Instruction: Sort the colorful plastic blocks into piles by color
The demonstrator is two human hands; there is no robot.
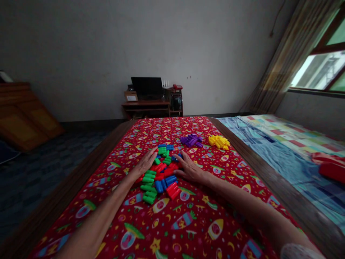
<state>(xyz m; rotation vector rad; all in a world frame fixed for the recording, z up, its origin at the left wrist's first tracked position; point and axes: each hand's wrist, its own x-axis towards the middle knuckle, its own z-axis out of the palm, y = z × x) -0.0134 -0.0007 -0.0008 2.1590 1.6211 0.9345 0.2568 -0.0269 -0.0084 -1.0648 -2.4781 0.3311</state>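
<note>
A mixed heap of small plastic toy blocks lies on the red patterned cloth (175,219) in front of me, with green blocks (148,187), blue blocks (159,186) and red blocks (173,190) jumbled together. My left hand (147,161) rests along the heap's left side, fingers stretched forward beside the green and red pieces. On the right side, my right hand (191,168) lies with fingers apart, its tips at a blue block and the red pieces. Neither hand visibly grips a block. Parts of the heap under the fingertips are hidden.
Beyond my right hand sit a pile of purple blocks (191,140) and a pile of yellow blocks (219,142). To the right is a bed (253,144) with a red object (331,171). A desk (147,103) with a monitor (147,87) stands at the wall.
</note>
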